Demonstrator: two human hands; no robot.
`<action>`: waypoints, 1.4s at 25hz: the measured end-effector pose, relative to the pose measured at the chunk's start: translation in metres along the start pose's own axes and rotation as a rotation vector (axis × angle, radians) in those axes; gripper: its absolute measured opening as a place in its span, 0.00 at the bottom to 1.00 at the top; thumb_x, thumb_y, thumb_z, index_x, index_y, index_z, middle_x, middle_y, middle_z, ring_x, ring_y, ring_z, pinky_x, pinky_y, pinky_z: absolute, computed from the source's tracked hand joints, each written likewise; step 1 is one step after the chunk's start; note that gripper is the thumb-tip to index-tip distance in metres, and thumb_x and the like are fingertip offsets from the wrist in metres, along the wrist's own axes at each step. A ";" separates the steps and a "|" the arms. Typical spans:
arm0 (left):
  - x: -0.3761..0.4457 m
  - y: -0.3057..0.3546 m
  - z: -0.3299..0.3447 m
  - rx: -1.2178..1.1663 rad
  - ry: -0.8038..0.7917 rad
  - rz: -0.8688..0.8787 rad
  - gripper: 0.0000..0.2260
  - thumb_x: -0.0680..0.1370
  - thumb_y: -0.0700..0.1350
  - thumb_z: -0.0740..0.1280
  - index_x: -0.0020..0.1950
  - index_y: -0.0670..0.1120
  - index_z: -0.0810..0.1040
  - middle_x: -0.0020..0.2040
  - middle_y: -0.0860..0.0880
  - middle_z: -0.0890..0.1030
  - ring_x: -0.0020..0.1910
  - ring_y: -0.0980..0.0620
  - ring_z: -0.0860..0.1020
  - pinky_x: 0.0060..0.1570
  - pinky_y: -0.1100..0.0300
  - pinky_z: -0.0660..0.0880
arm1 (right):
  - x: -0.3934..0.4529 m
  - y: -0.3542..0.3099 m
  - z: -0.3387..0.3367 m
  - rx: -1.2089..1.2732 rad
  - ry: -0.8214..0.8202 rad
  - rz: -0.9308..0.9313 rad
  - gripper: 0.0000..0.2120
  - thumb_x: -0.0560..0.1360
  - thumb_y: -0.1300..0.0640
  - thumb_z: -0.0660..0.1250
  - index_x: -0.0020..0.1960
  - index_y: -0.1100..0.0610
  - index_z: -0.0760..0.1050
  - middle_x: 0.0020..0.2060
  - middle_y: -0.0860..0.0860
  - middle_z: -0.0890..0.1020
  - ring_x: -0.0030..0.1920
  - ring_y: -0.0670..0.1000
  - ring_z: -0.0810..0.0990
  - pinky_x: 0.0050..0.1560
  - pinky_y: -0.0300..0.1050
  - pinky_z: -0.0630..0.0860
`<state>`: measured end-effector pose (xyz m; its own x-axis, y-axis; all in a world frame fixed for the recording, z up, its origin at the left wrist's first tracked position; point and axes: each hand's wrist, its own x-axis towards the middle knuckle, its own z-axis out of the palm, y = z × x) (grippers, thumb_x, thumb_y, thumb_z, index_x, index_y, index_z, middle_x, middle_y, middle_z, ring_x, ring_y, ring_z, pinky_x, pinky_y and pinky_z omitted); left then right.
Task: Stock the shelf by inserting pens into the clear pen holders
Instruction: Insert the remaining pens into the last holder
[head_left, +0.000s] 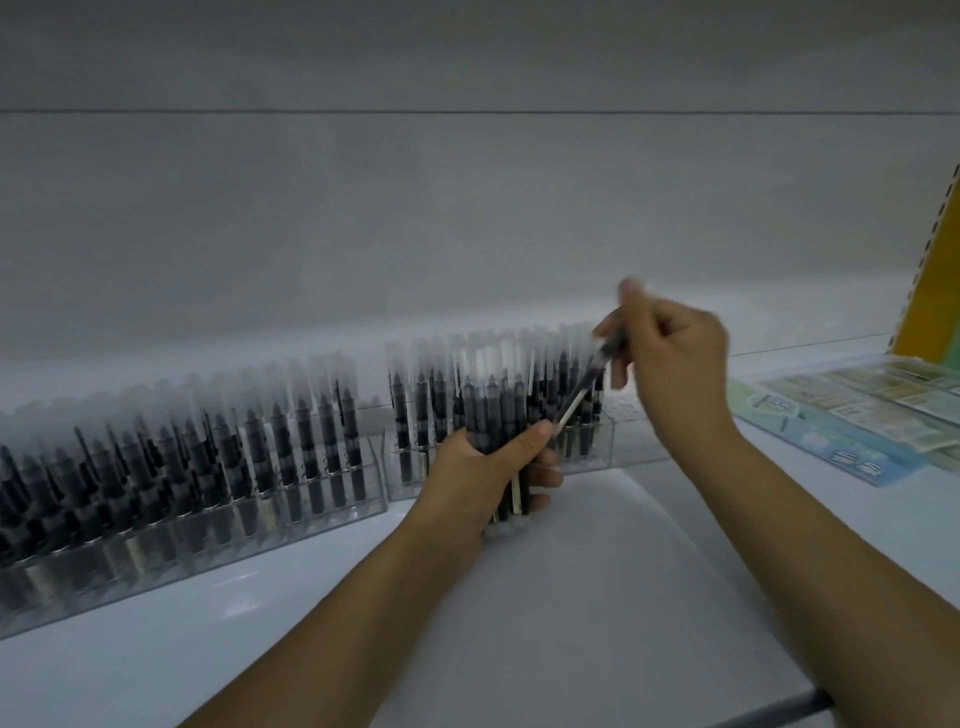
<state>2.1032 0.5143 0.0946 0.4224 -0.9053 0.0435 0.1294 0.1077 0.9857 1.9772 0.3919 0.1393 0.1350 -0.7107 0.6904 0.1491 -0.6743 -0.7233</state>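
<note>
The left hand (488, 467), nearest the camera, grips an upright bundle of pens (498, 415) above the shelf (571, 597), a ready supply. The right hand (670, 364) pinches a single pen (582, 389), blurred, seemingly angling it toward the right clear pen holder (628, 441), whose end slots look unfilled.

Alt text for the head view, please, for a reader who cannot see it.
A person's left hand grips a bundle of pens upright while the right hand pinches a single pen, tilted, above a clear pen holder on a white shelf. A second holder sits left.
</note>
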 end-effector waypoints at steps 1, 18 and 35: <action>0.000 -0.001 -0.001 0.040 0.009 0.006 0.09 0.76 0.46 0.72 0.40 0.41 0.81 0.33 0.45 0.82 0.30 0.50 0.79 0.30 0.58 0.76 | 0.005 0.001 -0.005 0.044 0.159 -0.012 0.23 0.80 0.44 0.62 0.37 0.59 0.81 0.27 0.56 0.81 0.23 0.53 0.77 0.31 0.40 0.75; -0.001 0.003 -0.003 -0.013 0.015 0.087 0.15 0.78 0.54 0.67 0.47 0.42 0.78 0.32 0.45 0.77 0.25 0.50 0.71 0.26 0.58 0.71 | 0.022 0.022 -0.021 -0.934 -0.271 -0.011 0.39 0.78 0.31 0.45 0.31 0.57 0.80 0.25 0.51 0.78 0.29 0.50 0.77 0.34 0.41 0.69; -0.001 0.000 0.000 0.205 0.012 0.109 0.12 0.77 0.49 0.71 0.41 0.41 0.82 0.35 0.43 0.84 0.32 0.46 0.80 0.37 0.53 0.78 | 0.014 -0.006 -0.020 0.214 0.274 -0.122 0.14 0.83 0.51 0.60 0.40 0.54 0.73 0.32 0.55 0.79 0.23 0.53 0.72 0.24 0.43 0.69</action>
<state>2.1028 0.5154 0.0950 0.4345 -0.8880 0.1506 -0.1020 0.1176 0.9878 1.9583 0.3819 0.1536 -0.1593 -0.6747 0.7207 0.3537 -0.7206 -0.5964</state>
